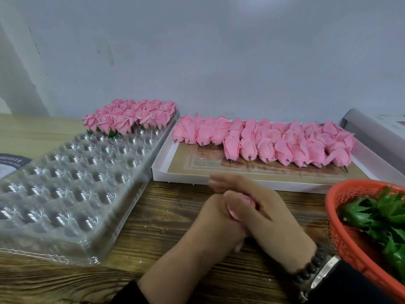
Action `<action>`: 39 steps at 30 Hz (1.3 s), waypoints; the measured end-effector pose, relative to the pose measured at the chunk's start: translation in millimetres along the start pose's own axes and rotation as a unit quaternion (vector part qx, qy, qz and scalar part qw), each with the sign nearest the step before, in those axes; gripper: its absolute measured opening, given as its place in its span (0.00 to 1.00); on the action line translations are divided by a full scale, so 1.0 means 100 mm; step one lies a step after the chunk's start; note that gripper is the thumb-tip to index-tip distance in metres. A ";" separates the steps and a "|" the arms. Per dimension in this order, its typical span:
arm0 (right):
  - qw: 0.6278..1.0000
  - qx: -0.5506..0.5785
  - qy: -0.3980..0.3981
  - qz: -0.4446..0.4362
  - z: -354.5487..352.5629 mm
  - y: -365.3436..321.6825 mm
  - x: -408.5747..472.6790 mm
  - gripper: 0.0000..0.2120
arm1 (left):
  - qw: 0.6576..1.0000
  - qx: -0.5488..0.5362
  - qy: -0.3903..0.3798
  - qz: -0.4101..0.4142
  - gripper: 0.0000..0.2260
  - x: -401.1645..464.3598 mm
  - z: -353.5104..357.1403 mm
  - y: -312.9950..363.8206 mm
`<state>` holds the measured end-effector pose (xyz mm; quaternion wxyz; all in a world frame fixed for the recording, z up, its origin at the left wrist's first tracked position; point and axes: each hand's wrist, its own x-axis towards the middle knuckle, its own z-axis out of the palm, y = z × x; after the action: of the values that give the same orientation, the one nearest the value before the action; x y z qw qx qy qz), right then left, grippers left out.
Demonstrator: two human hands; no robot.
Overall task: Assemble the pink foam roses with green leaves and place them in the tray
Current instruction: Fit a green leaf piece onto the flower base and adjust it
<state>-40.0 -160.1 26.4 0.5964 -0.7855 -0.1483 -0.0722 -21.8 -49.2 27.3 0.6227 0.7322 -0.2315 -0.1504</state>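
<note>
Both hands meet over the wooden table, wrapped around one pink foam rose point(235, 210); only a sliver of pink shows between the fingers. My left hand point(215, 227) cups it from below and my right hand point(263, 213) covers it from above. Whether a leaf is on it is hidden. A clear plastic tray point(72, 185) with many round cells lies at the left; several finished roses with green leaves point(131, 116) fill its far rows. Green leaves point(381, 218) sit in an orange basket point(341, 233) at the right.
A white shallow box point(179, 172) behind my hands holds several bare pink roses point(285, 141) lying with stems toward me. A grey box point(372, 132) stands at the far right, a printed card point(11, 165) at the far left. A wall is close behind.
</note>
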 end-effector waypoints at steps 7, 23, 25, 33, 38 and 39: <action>0.970 0.003 0.238 -0.039 -0.01 0.13 0.08 0.08 | 0.939 -0.274 0.208 0.015 0.05 0.12 -0.13 -0.07; 0.980 -0.123 0.139 -0.065 0.17 0.12 0.04 0.09 | 0.907 -0.393 0.150 0.003 0.08 0.09 -0.01 -0.02; 0.980 -0.122 0.144 -0.068 0.16 0.12 0.03 0.09 | 0.910 -0.389 0.142 0.013 0.06 0.08 0.00 -0.04; 0.975 -0.150 0.139 -0.088 0.13 0.12 0.03 0.16 | 0.957 -0.134 0.237 0.102 0.02 0.10 -0.15 -0.04; 0.973 -0.130 0.162 -0.105 0.10 0.04 0.00 0.19 | 0.962 0.108 0.229 0.104 0.10 0.10 -0.17 -0.12; 0.976 -0.121 0.153 -0.096 0.12 0.01 0.00 0.22 | 0.957 0.156 0.220 0.107 0.09 0.11 -0.15 -0.14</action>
<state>-40.6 -148.6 21.7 0.5030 -0.8134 -0.1202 -0.2664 -2.2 -40.5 16.9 0.5490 0.8060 -0.1864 0.1194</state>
